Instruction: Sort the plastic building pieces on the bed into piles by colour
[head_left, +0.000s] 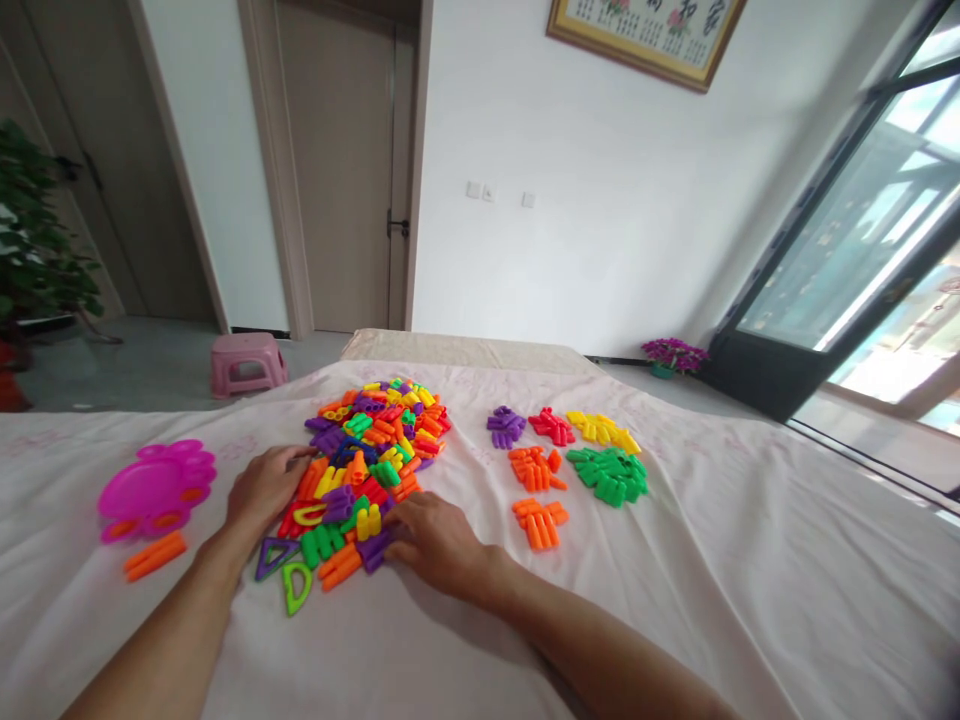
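A heap of plastic building pieces [375, 465] in orange, purple, green, yellow and red lies on a cloth-covered table between my two hands. My left hand [266, 487] rests at the heap's left edge, its fingers stretched towards the pieces. On the near right side, my right hand [439, 535] has its thumb and fingers apart beside a purple tube piece [373, 552]; a firm hold does not show. At the near end of the heap are a purple triangle piece [273, 560] and a lime half-round piece [297, 590].
Sorted groups lie to the right: purple [506, 427], red [552, 428], yellow [602, 430], green [609, 476] and two orange ones, the nearer orange group [541, 525] included. At left are a pink plate [150, 488] and orange tubes [156, 556]. Beyond stands a pink stool [248, 364].
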